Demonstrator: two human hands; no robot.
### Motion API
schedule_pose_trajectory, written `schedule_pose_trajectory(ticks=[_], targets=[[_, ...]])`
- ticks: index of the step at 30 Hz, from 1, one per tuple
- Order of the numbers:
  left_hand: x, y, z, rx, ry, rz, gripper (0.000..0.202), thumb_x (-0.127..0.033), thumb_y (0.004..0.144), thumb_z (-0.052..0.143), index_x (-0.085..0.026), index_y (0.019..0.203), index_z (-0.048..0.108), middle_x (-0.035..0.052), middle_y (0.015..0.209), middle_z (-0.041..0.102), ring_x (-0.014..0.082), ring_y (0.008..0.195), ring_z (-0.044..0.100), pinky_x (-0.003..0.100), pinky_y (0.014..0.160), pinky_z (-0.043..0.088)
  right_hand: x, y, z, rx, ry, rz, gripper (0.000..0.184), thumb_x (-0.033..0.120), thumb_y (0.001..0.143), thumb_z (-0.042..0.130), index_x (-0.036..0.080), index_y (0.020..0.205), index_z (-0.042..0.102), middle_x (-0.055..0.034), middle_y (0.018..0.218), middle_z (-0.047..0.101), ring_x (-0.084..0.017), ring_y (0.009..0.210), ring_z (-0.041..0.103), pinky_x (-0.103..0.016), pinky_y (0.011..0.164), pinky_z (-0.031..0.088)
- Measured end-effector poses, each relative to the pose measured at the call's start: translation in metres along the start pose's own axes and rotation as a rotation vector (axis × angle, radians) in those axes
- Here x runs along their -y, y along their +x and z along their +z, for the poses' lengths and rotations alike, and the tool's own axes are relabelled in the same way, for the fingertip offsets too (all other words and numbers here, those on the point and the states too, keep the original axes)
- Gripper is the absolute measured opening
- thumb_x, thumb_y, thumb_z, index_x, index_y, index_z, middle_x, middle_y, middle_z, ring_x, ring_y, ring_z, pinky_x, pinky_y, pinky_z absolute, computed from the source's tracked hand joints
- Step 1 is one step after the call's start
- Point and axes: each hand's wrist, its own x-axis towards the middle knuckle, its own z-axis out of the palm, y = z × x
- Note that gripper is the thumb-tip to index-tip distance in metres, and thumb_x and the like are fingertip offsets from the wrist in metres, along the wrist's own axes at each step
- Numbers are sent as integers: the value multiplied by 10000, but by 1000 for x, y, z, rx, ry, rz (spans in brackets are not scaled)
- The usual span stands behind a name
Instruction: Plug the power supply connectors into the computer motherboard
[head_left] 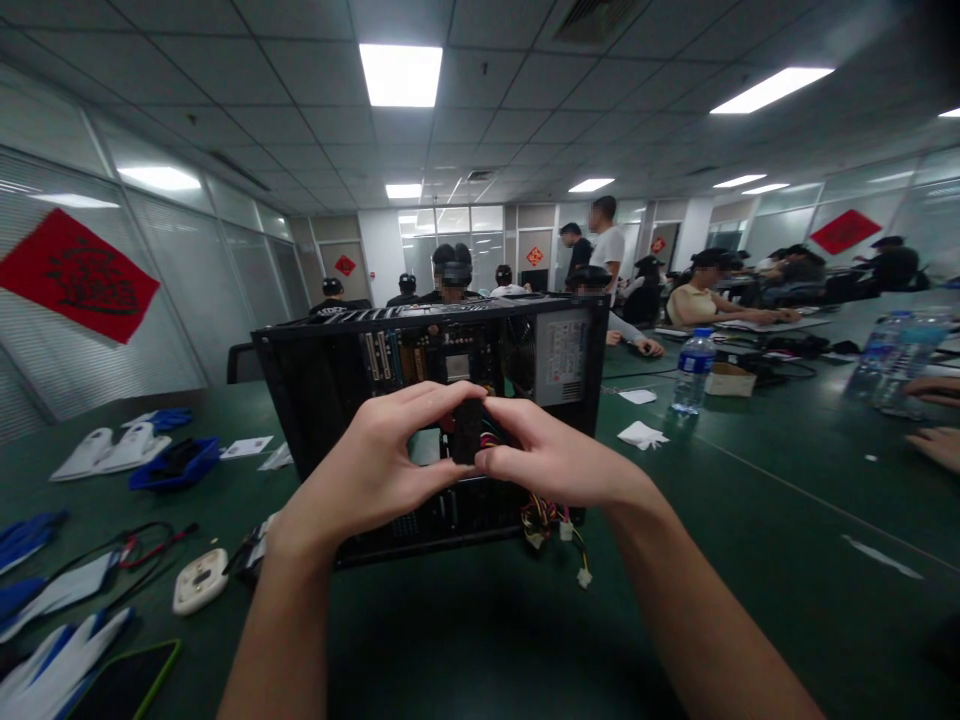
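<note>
An open black computer case lies on its side on the green table, its boards and a silver power supply showing inside. In front of its opening, my left hand and my right hand both pinch a small black oblong part between fingertips and thumbs. Coloured cables with white plugs spill out of the case below my right hand.
Blue-and-white gloves and a blue tray lie at left, with a white round device and a phone nearer. Water bottles stand right. Another person's hands rest at the far right. Several people sit behind.
</note>
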Motion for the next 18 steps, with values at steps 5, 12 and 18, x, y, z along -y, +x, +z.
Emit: schedule_pose_trajectory(ticks=[5, 12, 18], targets=[[0, 0, 1, 4, 6, 5, 547, -338, 848, 741, -213, 1361, 599, 98, 1259, 690, 232, 1136, 660, 309, 991, 527, 2, 0, -1, 2, -3, -7, 121, 165, 834, 555, 149, 945, 601, -12, 896, 602, -165, 808, 528, -280, 729, 436], [2, -1, 0, 0, 4, 19, 540, -328, 844, 746, -210, 1352, 605, 88, 1252, 693, 218, 1121, 666, 284, 976, 526, 2, -1, -2, 31, -80, -13, 141, 199, 859, 555, 145, 986, 583, -19, 910, 608, -181, 844, 539, -290, 753, 445], [1, 0, 2, 9, 8, 19, 545, -334, 841, 748, -207, 1351, 604, 91, 1244, 698, 222, 1107, 673, 291, 970, 531, 3, -3, -6, 88, -69, -8, 185, 200, 872, 567, 145, 1049, 572, -18, 916, 602, -162, 808, 545, -279, 725, 461]])
